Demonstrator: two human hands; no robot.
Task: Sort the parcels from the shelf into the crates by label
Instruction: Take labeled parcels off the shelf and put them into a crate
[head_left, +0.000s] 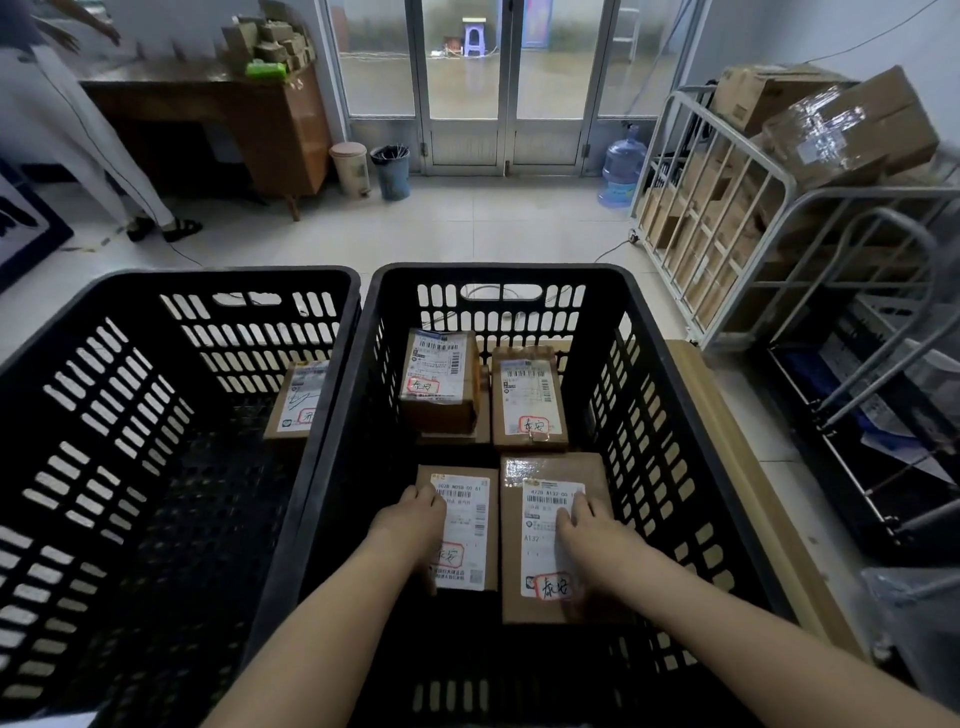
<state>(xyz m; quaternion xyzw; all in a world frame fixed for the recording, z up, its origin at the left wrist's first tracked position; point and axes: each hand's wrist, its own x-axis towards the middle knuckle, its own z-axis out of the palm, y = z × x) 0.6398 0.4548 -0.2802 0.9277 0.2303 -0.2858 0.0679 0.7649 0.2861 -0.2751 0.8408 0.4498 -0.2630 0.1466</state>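
Every parcel label carries barcodes and a red-outlined box with handwritten characters. On the near-right parcel (537, 551) the print reads "A132" under a code line ending "A132-00". The code on the near-left parcel (467, 519) seems to read "302B-N058-00", though it is small and soft. Both lie flat, label up and just beside each other, on the floor of the right crate (498, 270). Farther in, the far-left parcel (439, 382) sits on top of another carton, and the far-right parcel (527, 397) lies beside it. The left crate (208, 275), touching the right one, holds a single parcel (296, 400) against its right wall, partly hidden by the crate rims.

A flat sheet of cardboard (727, 441) shows at the right crate's right side. Beyond it on the right stands a metal cage trolley (727, 171) stacked with taped cartons. On the far side of the tiled floor are a blue water jug (621, 166), two waste bins (390, 171), a wooden desk (234, 114) and glass doors (498, 78). Another person (78, 130) stands at the far left.

Both forearms reach down into the right crate. The left hand (415, 519) grips the near-left parcel at its left edge, fingers curled over the top. The right hand (587, 525) rests on the near-right parcel's label with its fingers extended, grasping nothing.
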